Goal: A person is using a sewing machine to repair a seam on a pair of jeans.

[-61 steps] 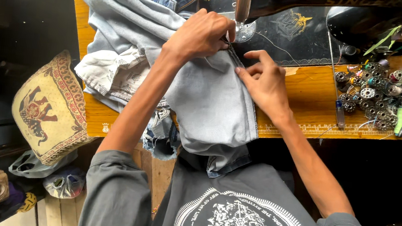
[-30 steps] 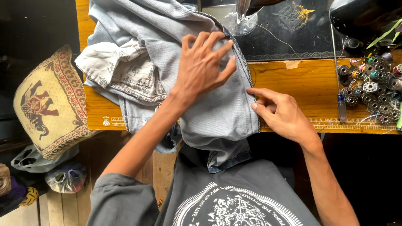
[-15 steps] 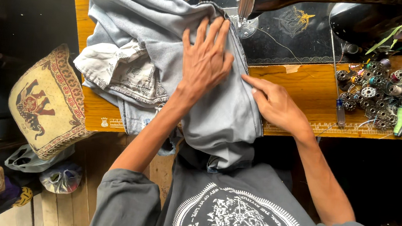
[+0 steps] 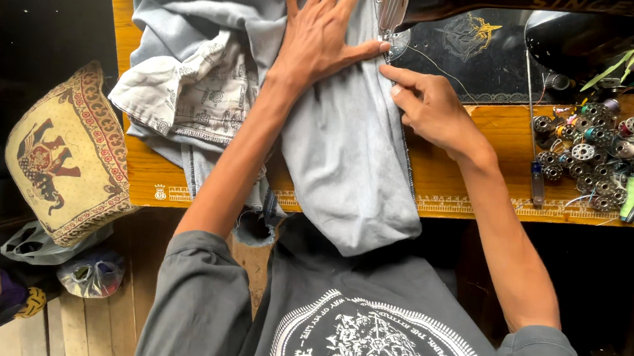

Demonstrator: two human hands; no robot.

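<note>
Now we are looking down on a wooden sewing table (image 4: 489, 180) with pale blue jeans (image 4: 350, 158) draped across it and hanging off the near edge toward our lap. We are pressing our left hand (image 4: 324, 37) flat on the denim, fingers spread wide, the thumb stretched out toward the presser foot (image 4: 393, 1) of the black sewing machine (image 4: 488, 47). We are resting our right hand (image 4: 430, 107) just beside the trouser leg's seam edge, fingers held close together, forefinger extended and touching the cloth right below the left thumb; it is pinching nothing that we can make out. A pocket lining (image 4: 184, 93) of printed white cloth is showing turned out to the left of our left forearm. To the right, a heap of metal bobbins (image 4: 598, 156) is lying on the table, well apart from both hands, with a green pen (image 4: 633, 195) at its near side. Below the table's left end, a patterned cushion (image 4: 68, 152) bearing an elephant design is leaning.
</note>
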